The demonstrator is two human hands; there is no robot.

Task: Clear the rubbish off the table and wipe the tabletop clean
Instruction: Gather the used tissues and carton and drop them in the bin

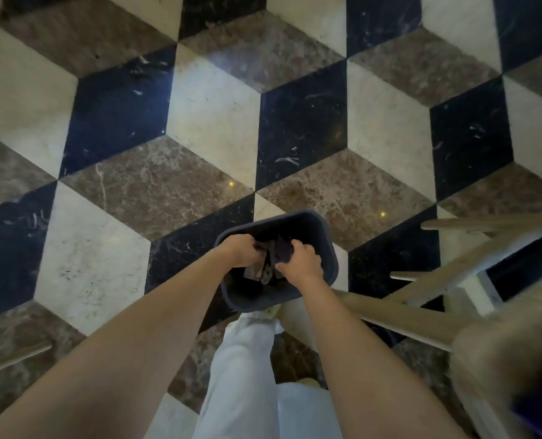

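Note:
A dark grey bin stands on the tiled floor just ahead of my feet. Both my hands are over its opening. My left hand and my right hand together grip a bundle of dark rubbish, flat dark pieces that hang down into the bin. The bin's bottom is dark and I cannot make out what lies there. The table top is out of view.
Pale wooden legs and rungs of a stool or table cross the right side, close to the bin. Another wooden rod shows at the left edge. My white trouser leg stands below the bin. Patterned marble floor stretches ahead.

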